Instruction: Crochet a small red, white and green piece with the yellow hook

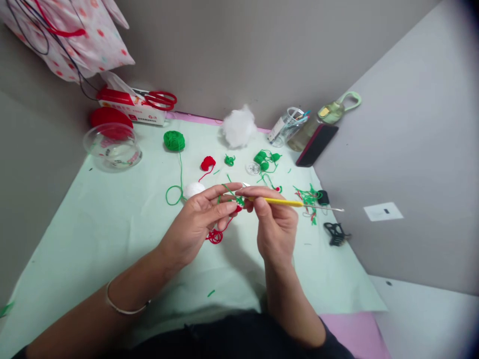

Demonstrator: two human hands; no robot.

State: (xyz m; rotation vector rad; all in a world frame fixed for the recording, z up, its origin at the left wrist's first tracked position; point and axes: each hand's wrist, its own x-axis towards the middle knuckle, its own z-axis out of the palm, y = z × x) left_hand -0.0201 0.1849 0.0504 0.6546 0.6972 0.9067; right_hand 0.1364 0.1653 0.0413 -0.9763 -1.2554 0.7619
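Observation:
Between thumb and fingers, my left hand [200, 215] pinches a small crochet piece [239, 202] in green, white and red. A strand of green yarn runs over its fingers. My right hand [276, 219] grips a crochet hook [282, 202] by its yellow handle, one metal end pointing right. The other end of the hook meets the piece, partly hidden by the fingers. Below the hands lies a loose coil of red yarn [214, 237]. Behind the left fingers sits a white ball [193, 189], partly covered.
At the back stand a green yarn ball [174, 141], white stuffing [239, 127], a clear cup [287, 127], a bottle [318, 122] and a phone [317, 144]. Left are a plastic tub [114, 154] and red scissors [160, 100]. Yarn scraps [310, 197] and a black claw clip [336, 234] lie right.

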